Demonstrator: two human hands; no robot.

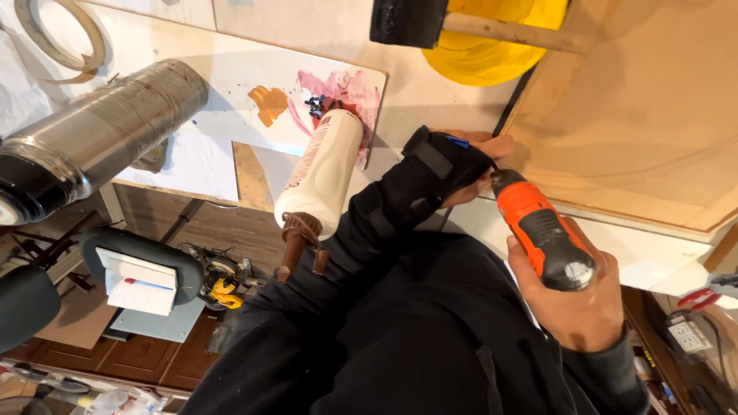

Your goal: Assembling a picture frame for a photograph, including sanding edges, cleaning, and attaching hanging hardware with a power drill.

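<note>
1. The right hand (pixel 578 296) is wrapped tight around the handle of an orange and black power drill (pixel 540 229), fingers closed on the grip.
2. The drill's nose points at the near edge of the plywood panel (pixel 638 123), which lies at the right end of the workbench (pixel 430 92).
3. The left hand (pixel 469 165), in a black wrist brace, rests at that same edge just beside the drill's tip, fingers curled; whether they pinch anything cannot be told.
4. A white bottle (pixel 323 173) lies on the bench left of the braced forearm, its cap on a paint-stained board (pixel 231 100).
5. A metal duct pipe (pixel 92 138) lies across the left end.
6. A mallet (pixel 461 24) rests on a yellow roll (pixel 492 54) at the far edge.
</note>
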